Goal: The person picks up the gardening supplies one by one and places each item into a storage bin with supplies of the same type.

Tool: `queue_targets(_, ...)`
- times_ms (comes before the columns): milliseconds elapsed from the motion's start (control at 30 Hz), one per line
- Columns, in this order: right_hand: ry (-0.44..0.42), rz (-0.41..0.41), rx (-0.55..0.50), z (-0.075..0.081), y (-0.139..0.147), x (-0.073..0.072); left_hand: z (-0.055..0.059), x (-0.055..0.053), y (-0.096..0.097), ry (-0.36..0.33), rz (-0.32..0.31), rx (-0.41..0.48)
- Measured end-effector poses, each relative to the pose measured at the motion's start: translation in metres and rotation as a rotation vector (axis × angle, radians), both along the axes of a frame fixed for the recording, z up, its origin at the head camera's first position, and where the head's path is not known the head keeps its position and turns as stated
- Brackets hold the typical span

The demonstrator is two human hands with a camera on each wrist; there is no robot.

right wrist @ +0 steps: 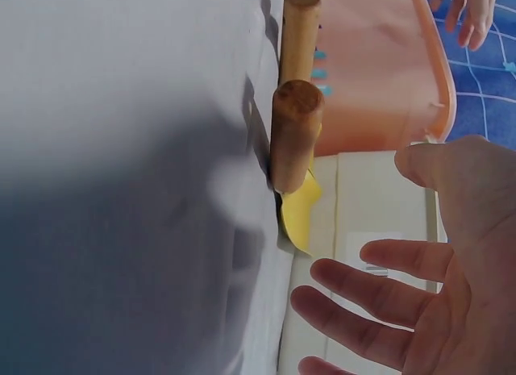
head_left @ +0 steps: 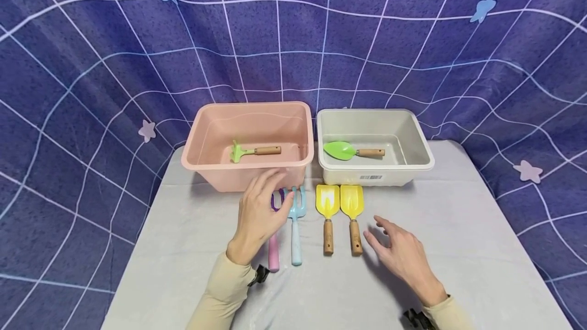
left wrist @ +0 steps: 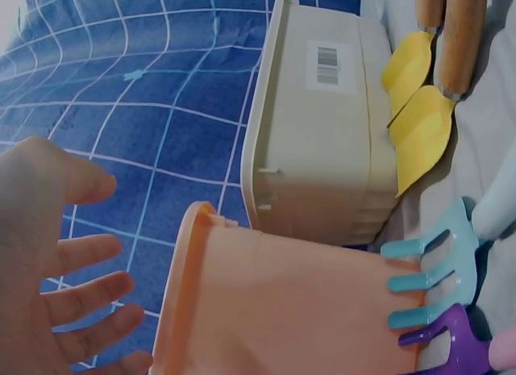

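Note:
My left hand hovers over the forks in front of the pink bin, fingers spread and holding nothing. Partly hidden beneath it lies a purple fork with a pink handle; beside that is a light blue fork. Two yellow shovels with wooden handles lie side by side in front of the white bin. To the right of the nearer yellow shovel, my right hand is raised above the table, its fingers loosely bent around nothing. Both hands look empty in the wrist views.
Inside the pink bin lies a green rake with a wooden handle. A green trowel lies in the white bin. Behind both bins hangs a blue curtain with white lines and stars. A pale cloth covers the table.

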State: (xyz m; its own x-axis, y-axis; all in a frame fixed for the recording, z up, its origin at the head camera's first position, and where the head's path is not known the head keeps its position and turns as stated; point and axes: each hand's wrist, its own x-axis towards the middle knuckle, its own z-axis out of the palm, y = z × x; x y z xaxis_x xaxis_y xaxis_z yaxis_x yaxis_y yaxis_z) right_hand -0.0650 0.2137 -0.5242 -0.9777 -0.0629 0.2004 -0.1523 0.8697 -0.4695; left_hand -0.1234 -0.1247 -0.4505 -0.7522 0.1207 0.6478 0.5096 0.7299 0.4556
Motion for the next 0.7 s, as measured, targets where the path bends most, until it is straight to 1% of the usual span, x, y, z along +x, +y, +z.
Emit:
queue_targets(200,-0.004,0.004,0.000,-0.002,-0.005,0.001,-0.001,-0.003,0.009,0.016,-0.027,0.011)
queue_targets(367,-0.015,0.001,0.004,-0.004,-0.007,0.003,-0.004,-0.004,0.016,0.014,-0.035,0.023)
queue_targets(533,-0.024,0.000,0.012,-0.006,-0.010,0.003,-0.005,-0.003,0.020,0.003,-0.049,0.035)
queue_targets(700,-0.040,0.002,0.008,-0.007,-0.011,0.004,-0.006,-0.005,0.025,0.012,-0.058,0.046)
